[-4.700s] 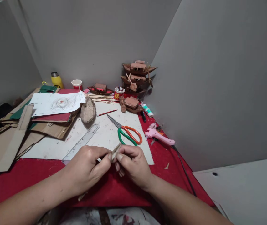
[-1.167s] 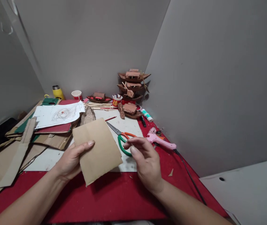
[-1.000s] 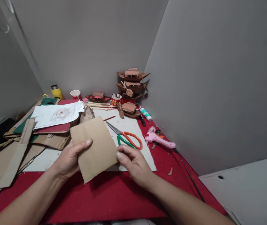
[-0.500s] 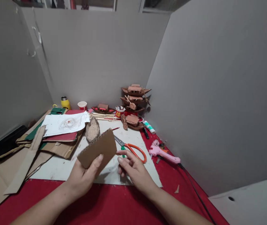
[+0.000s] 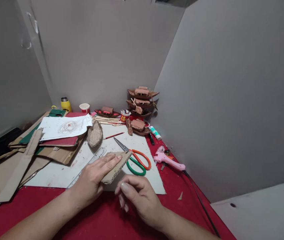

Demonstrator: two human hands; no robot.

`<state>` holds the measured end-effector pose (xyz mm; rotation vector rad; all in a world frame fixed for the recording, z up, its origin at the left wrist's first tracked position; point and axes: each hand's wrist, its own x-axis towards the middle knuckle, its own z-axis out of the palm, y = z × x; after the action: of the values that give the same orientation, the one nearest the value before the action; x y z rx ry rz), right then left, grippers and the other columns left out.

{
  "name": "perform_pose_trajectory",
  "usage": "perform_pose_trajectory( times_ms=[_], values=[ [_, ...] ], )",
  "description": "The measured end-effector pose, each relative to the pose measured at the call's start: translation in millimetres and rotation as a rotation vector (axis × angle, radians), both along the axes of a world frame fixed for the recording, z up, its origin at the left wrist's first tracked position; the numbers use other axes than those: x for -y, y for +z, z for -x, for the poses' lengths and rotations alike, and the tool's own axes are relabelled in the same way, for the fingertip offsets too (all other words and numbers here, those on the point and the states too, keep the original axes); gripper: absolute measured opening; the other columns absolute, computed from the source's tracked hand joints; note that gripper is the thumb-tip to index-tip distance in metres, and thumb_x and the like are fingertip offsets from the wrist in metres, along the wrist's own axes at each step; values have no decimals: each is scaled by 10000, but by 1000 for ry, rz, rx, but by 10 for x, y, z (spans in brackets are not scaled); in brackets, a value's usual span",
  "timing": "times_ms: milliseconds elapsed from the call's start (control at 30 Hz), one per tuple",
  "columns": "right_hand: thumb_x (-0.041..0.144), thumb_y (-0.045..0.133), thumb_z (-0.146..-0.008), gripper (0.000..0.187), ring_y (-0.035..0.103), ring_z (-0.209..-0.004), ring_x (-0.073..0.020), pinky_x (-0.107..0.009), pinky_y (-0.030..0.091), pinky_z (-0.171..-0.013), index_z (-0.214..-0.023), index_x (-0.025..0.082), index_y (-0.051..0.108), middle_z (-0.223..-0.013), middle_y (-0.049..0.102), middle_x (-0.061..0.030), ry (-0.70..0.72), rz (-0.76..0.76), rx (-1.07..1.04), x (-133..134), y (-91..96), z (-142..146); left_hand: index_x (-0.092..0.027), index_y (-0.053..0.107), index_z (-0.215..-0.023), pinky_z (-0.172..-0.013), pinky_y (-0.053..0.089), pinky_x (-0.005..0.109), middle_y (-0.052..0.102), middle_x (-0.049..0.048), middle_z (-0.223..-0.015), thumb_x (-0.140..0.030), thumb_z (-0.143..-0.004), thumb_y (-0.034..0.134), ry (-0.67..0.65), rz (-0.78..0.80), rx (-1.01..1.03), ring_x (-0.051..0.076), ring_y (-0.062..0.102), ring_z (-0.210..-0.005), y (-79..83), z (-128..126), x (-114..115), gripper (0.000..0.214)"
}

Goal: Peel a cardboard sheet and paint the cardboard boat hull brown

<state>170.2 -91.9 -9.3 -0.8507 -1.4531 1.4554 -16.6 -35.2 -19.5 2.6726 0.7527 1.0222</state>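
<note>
My left hand [image 5: 95,175] grips a piece of corrugated cardboard [image 5: 117,168], with its fingers over the top face; the thumb side is partly hidden. The fluted cut edge of the piece faces right. Just below that edge is my right hand [image 5: 138,196], its fingers loosely curled and nothing seen in them. Scissors [image 5: 125,148] with one orange and one green handle lie behind the cardboard. A clear ruler [image 5: 92,163] is partly under my left hand. Farther back are a red pencil [image 5: 114,135] and a boat-shaped cardboard hull [image 5: 95,134].
Cardboard sheets and a drawing [image 5: 65,126] lie at left. Along the back stand a yellow bottle [image 5: 66,105], a paper cup [image 5: 84,108], thin sticks [image 5: 107,120] and stacked model boats [image 5: 143,96]. A pink glue gun [image 5: 169,160] with its cord lies at right, beside the grey partition.
My left hand has tipped the cardboard from upright to nearly flat and lowered it, uncovering the ruler, pencil and more of the scissors. My right hand has come slightly nearer and lower.
</note>
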Motion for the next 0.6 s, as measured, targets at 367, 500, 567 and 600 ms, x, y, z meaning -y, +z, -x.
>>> perform_pose_trajectory(
  times_ms=[367, 500, 567, 600],
  values=[
    [534, 542, -864, 428, 478, -369, -54, -165, 371, -393, -772, 122, 615, -519, 563, 21, 19, 117, -65, 28, 7, 17, -229, 307, -1459, -1041, 447, 434, 498, 132, -1414, -214, -897, 521, 37, -41, -114, 238, 445, -1318, 5, -92, 63, 602],
    [542, 559, -845, 433, 474, -348, -52, -158, 363, -372, -760, 121, 614, -503, 565, 25, 16, 171, -94, 32, 1, 31, -233, 296, -1466, -1041, 444, 444, 477, 136, -1430, -209, -890, 525, 70, -47, -155, 254, 421, -1336, -13, -91, 62, 621],
    [546, 572, -831, 434, 472, -338, -53, -157, 358, -361, -743, 123, 607, -491, 563, 28, 8, 197, -106, 30, 4, 39, -233, 283, -1474, -1040, 443, 449, 466, 145, -1435, -211, -883, 534, 87, -50, -177, 268, 415, -1340, -27, -89, 57, 642],
    [545, 576, -826, 431, 471, -334, -54, -156, 357, -357, -736, 125, 604, -485, 562, 30, 4, 205, -111, 30, 7, 42, -233, 279, -1476, -1039, 445, 448, 466, 147, -1435, -210, -884, 533, 94, -52, -183, 271, 416, -1339, -32, -88, 55, 645]
  ],
)
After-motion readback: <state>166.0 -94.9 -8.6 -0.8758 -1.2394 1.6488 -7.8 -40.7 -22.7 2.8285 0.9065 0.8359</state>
